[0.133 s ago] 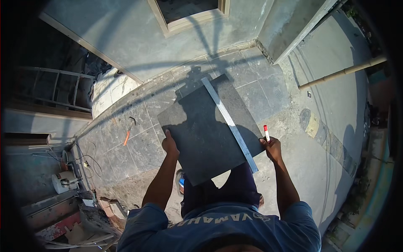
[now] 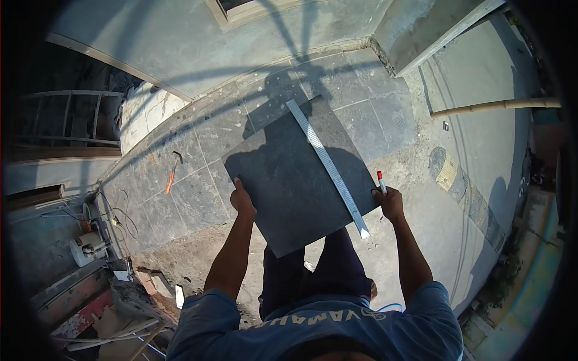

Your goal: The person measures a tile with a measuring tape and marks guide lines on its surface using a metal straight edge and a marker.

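A large dark grey square floor tile [image 2: 283,186] is held up in front of my legs by both hands. My left hand [image 2: 242,197] is closed on its left edge, thumb on the upper face. At the opposite edge my right hand [image 2: 388,201] grips the tile and also carries a marker [image 2: 382,183] with a white body and red cap, pointing upward. Lying slantwise across the tile's face is a silvery metal strip [image 2: 328,168] with ridged markings; its near end sticks out past the tile's edge. The fingers under the tile are hidden.
Grey tiles [image 2: 174,210] cover the floor along the wall. An orange-handled hammer-like tool [image 2: 171,175] lies on them at left. A bamboo pole [image 2: 494,107] reaches in from the right. Cables, a white machine [image 2: 87,246] and rubble are at lower left; a doorway opens at upper left.
The view has shifted slightly, so the wall and floor sit a little differently. My hands still hold the tile, with the strip on it and the marker in my right hand.
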A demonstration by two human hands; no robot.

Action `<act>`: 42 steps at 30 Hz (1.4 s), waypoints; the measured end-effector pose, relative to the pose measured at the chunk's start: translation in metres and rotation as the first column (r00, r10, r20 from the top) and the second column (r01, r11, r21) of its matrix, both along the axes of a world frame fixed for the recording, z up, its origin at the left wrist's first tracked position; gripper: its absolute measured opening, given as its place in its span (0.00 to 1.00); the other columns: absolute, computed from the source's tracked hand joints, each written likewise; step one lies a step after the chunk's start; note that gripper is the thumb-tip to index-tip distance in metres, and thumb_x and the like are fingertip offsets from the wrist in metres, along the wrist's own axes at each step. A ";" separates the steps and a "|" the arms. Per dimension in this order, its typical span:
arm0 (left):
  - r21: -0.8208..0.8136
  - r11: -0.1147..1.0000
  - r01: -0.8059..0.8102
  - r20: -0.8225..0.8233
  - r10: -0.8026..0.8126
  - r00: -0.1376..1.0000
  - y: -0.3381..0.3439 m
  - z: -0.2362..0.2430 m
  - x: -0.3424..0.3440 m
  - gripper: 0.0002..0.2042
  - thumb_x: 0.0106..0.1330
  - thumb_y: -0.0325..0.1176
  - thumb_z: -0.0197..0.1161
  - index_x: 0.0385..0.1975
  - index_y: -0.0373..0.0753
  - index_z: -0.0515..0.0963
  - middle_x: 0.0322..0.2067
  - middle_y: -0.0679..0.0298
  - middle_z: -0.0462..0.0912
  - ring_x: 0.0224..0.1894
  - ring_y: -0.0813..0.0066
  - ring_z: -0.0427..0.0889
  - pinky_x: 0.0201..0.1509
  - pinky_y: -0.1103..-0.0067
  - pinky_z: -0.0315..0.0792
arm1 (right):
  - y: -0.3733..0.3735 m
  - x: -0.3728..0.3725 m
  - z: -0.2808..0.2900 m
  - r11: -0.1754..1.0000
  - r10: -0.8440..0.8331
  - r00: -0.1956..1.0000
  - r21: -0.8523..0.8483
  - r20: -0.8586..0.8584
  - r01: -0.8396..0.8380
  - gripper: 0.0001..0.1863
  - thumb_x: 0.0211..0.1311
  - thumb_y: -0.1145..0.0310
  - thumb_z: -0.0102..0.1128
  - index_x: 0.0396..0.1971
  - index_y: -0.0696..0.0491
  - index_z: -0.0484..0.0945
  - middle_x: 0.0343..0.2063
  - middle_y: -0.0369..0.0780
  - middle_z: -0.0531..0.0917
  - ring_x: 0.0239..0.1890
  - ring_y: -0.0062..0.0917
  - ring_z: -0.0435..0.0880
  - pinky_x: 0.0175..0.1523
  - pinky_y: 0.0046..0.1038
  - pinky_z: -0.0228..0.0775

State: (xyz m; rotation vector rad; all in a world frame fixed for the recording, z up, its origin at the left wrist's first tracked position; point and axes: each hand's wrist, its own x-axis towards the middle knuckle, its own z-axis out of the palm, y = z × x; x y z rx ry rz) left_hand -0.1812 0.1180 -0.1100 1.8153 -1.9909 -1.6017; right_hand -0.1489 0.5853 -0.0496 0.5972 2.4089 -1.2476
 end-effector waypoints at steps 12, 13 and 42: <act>-0.055 0.997 0.051 0.091 -0.046 0.995 0.115 -0.293 -0.059 0.37 0.67 0.64 0.57 0.39 0.23 0.82 0.36 0.51 0.84 0.39 0.60 0.82 0.46 0.67 0.74 | 0.123 -0.081 -0.277 0.985 0.141 0.975 0.079 0.171 -0.156 0.17 0.63 0.57 0.70 0.36 0.58 0.86 0.19 0.32 0.78 0.23 0.15 0.71 0.30 0.24 0.65; -0.037 0.998 0.045 0.084 -0.042 0.996 0.129 -0.313 -0.066 0.37 0.67 0.63 0.59 0.40 0.23 0.82 0.36 0.52 0.85 0.39 0.60 0.82 0.46 0.67 0.74 | 0.135 -0.088 -0.304 0.974 0.183 0.972 0.108 0.144 -0.200 0.16 0.63 0.56 0.70 0.37 0.57 0.86 0.19 0.32 0.78 0.23 0.14 0.70 0.30 0.23 0.64; 0.183 0.983 -0.013 -0.048 0.022 0.999 0.131 -0.564 -0.085 0.27 0.72 0.52 0.58 0.55 0.32 0.78 0.52 0.54 0.80 0.55 0.63 0.78 0.62 0.69 0.69 | 0.172 -0.188 -0.585 0.851 0.522 0.818 -0.083 0.243 -0.519 0.16 0.65 0.60 0.66 0.27 0.59 0.78 0.15 0.43 0.75 0.19 0.29 0.73 0.30 0.36 0.63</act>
